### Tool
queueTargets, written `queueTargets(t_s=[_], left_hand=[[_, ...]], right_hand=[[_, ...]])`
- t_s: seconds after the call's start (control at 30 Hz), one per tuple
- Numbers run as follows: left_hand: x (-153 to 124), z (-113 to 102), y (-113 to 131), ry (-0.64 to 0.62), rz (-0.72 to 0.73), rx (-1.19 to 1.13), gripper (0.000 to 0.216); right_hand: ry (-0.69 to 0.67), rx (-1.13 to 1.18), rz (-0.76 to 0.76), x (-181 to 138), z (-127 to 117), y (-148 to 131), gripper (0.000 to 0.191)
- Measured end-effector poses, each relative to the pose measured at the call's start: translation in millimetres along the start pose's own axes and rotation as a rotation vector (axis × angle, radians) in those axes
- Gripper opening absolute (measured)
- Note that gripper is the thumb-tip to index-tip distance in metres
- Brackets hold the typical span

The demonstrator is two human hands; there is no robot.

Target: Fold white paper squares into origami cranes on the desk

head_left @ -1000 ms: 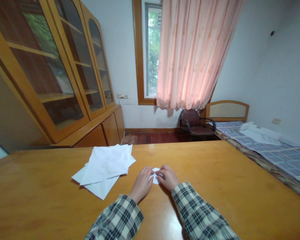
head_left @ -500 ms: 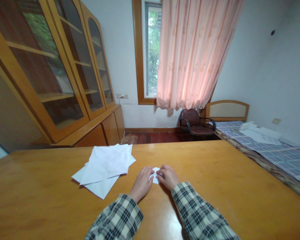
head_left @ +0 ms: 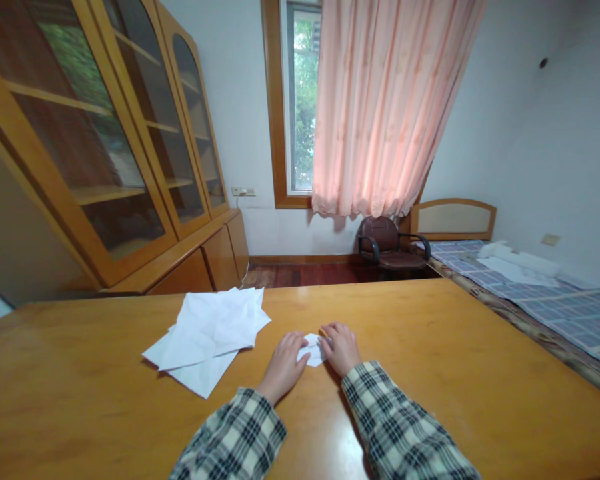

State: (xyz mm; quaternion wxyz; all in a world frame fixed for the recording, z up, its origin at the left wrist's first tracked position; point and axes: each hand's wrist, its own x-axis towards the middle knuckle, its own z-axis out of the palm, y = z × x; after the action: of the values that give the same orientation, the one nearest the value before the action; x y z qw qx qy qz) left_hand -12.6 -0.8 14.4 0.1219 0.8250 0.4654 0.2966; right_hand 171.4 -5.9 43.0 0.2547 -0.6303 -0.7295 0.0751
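Note:
A small folded piece of white paper [head_left: 313, 349] lies on the wooden table [head_left: 455, 373], pinched between both hands. My left hand [head_left: 284, 365] rests on the table with its fingers curled onto the paper's left side. My right hand [head_left: 341, 348] presses its fingertips on the paper's right side. Most of the paper is hidden under the fingers. Both arms wear plaid sleeves.
A loose pile of white paper sheets [head_left: 210, 333] lies to the left of my hands. Beyond the table stand a glass-door wooden cabinet [head_left: 120, 147], a dark chair [head_left: 390, 243] under a pink curtain [head_left: 385, 107], and a bed [head_left: 540, 293] at the right.
My right hand has shifted slightly right and its fingers have moved over the small paper, showing a little more of it. The left hand has barely moved.

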Motion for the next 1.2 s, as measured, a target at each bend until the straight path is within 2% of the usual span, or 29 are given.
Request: queueTargets(t_s=[0.27,0.47,0.93,1.2], left_hand=[[-0.8,-0.1,0.5,-0.016,-0.01,0.006,0.022],[-0.3,-2.3,2.0,-0.028,-0.025,0.004,0.031],[1.2,-14.4,15.8,-0.038,-0.028,-0.015,0.013],[0.2,-22.7,25.2,-0.088,-0.032,0.038,0.017]], right_hand=[[-0.027,-0.006,0.026,0.4,2.0,-1.3,0.023],[-0.045,0.029,0.081,3.2,3.3,1.2,0.023],[-0.01,0.054,0.077,1.0,5.8,-3.2,0.017],[0.008,0.098,0.058,1.2,7.3,-1.5,0.017]])
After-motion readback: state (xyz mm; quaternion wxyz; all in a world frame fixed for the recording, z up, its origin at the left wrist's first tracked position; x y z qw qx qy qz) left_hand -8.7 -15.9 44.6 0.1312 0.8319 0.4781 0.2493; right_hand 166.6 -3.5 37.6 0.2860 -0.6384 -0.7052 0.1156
